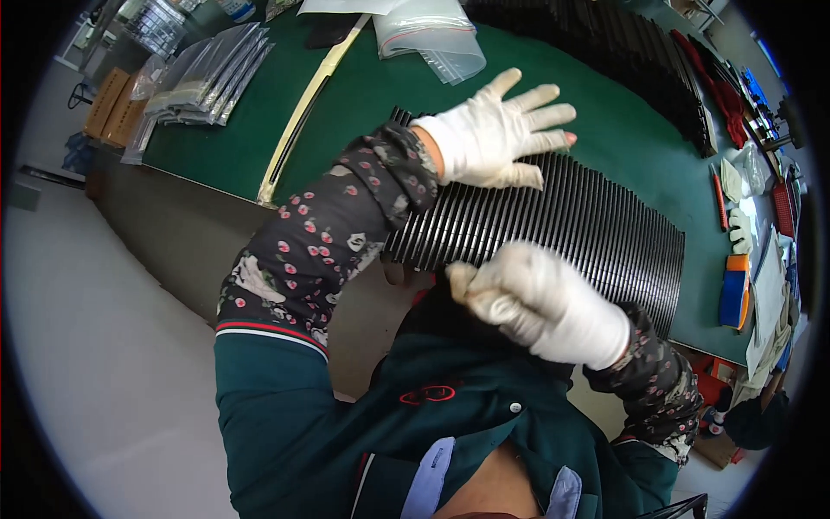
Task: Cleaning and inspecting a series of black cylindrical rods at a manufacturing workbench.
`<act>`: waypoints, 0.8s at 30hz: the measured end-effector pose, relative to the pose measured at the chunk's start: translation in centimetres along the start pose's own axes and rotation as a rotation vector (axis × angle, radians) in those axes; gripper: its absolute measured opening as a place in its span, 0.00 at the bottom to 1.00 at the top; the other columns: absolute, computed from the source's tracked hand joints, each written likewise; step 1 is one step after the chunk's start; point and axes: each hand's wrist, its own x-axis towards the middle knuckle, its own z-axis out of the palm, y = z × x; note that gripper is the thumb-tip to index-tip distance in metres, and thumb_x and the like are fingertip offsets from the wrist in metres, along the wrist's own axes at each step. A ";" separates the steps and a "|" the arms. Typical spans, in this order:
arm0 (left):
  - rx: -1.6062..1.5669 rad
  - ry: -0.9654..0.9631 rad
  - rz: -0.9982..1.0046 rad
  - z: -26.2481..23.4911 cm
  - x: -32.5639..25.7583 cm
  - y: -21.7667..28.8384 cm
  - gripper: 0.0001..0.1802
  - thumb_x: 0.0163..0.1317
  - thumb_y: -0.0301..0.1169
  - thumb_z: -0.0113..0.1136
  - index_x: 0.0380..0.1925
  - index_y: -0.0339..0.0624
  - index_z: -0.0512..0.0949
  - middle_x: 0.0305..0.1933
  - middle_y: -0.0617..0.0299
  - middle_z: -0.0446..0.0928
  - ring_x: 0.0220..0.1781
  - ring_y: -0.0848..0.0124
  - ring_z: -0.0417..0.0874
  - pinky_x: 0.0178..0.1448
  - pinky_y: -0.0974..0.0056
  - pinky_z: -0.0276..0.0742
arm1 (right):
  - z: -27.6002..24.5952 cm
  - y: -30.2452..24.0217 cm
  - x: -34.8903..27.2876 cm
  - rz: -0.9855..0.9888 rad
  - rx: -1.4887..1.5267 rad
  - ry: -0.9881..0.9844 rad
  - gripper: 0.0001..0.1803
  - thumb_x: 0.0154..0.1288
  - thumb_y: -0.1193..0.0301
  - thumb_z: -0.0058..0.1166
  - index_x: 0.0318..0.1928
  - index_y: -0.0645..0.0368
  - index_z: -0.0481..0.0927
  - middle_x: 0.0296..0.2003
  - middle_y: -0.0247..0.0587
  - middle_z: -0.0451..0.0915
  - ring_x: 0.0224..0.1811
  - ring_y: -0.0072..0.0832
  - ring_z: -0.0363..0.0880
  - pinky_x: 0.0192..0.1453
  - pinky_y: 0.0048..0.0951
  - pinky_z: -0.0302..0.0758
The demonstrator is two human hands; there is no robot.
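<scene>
A long row of thin black strips [596,229] lies side by side on the green table, along its near edge. My left hand [488,138], in a white glove, is spread flat over the far left part of the row, fingers apart and one bare fingertip showing. Closer to me, my right hand [558,298], gloved too, is closed round what looks like a bunched, soiled whitish cloth [484,298]. It is over the row's near edge; whether the cloth touches the strips I cannot tell.
Packed flat bundles [212,78] lie at the far left, beside a pale yellow strip [307,112]. Clear plastic bags [432,39] lie at the back. More black pieces [596,52] line the far right. An orange-and-blue tape roll [735,290] and a red pen [719,199] are at right.
</scene>
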 end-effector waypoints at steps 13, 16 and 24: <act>-0.078 -0.165 -0.114 0.5 -6.2 -1.9 0.36 0.63 0.51 0.52 0.69 0.56 0.60 0.76 0.58 0.52 0.77 0.57 0.53 0.75 0.45 0.50 | 4.4 0.1 3.1 -0.032 -0.185 -0.403 0.08 0.51 0.75 0.52 0.34 0.56 0.74 0.31 0.40 0.74 0.35 0.36 0.76 0.38 0.35 0.75; 0.085 -0.171 -0.045 1.0 -6.4 -2.6 0.35 0.63 0.53 0.51 0.69 0.56 0.60 0.76 0.59 0.52 0.77 0.58 0.52 0.75 0.46 0.50 | 4.1 1.9 5.5 -0.097 -0.342 -0.090 0.08 0.53 0.75 0.53 0.36 0.57 0.73 0.30 0.42 0.73 0.33 0.37 0.75 0.37 0.35 0.74; -0.094 -0.146 -0.122 0.6 -6.6 -1.8 0.35 0.63 0.52 0.53 0.68 0.55 0.62 0.75 0.59 0.55 0.76 0.58 0.54 0.75 0.46 0.50 | 5.9 0.0 7.5 -0.150 -0.288 -0.118 0.14 0.48 0.78 0.54 0.38 0.58 0.75 0.30 0.40 0.73 0.33 0.40 0.76 0.35 0.34 0.75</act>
